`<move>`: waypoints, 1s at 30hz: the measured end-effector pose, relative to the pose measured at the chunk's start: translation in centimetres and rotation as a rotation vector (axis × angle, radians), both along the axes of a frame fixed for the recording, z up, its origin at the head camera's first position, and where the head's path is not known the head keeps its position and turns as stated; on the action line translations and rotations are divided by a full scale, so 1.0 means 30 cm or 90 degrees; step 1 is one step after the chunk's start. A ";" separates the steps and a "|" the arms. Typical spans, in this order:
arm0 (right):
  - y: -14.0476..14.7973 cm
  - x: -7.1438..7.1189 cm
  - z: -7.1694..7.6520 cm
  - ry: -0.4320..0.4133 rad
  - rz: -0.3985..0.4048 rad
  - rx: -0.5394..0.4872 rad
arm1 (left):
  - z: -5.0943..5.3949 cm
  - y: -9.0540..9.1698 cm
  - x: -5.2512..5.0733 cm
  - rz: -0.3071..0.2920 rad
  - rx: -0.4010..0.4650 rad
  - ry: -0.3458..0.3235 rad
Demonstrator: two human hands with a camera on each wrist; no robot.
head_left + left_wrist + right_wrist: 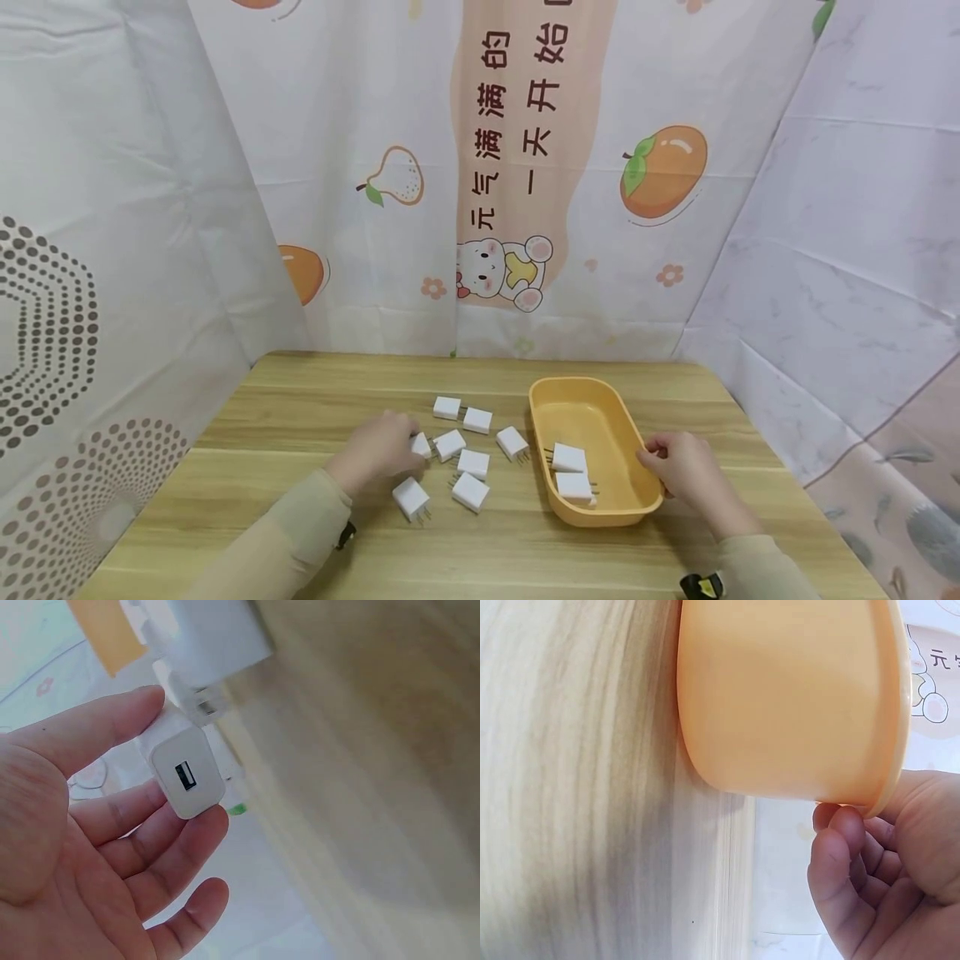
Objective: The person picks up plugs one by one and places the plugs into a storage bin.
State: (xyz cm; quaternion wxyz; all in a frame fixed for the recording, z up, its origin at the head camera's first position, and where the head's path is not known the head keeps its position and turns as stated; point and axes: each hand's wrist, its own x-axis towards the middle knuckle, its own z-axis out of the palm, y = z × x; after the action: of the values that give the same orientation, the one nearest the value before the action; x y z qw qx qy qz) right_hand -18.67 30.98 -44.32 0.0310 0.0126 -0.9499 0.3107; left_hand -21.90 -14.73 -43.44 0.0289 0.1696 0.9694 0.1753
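In the left wrist view, a white USB charger (pixel 186 769) is pinched between the thumb and fingers of my left hand (pixel 381 450), its USB port facing the camera. On the table's left-middle, that hand is close beside several other chargers. My right hand (pixel 684 468) holds the right rim of a yellow-orange plastic bin (pixel 618 467), thumb and fingers on either side of the edge. Inside the bin lie white chargers, one (pixel 569 458) above another (pixel 573 486), plus a partly hidden white piece. The bin rests on the table.
Loose white chargers with metal prongs lie scattered between the left hand and the bin, among them one (pixel 512 443) near the bin's left wall and one (pixel 411 498) toward the front. The wooden table (pixel 495 558) is bordered by printed cloth (pixel 375 275) at back and sides.
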 end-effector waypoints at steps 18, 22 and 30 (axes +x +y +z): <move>-0.005 0.001 -0.006 0.011 -0.004 -0.005 | 0.134 0.023 0.027 -0.022 0.037 0.126; -0.005 0.002 -0.004 0.005 -0.006 -0.008 | 0.160 0.030 0.046 -0.031 0.036 0.163; 0.000 0.000 -0.010 0.004 -0.009 -0.010 | 0.181 0.044 0.074 -0.074 0.030 0.210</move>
State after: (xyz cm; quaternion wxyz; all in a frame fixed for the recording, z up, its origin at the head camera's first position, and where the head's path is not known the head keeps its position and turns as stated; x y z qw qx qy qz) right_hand -18.67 30.97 -44.62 0.0366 0.0067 -0.9475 0.3177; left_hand -19.67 -13.40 -38.00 -0.1243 0.2526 0.9451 0.1660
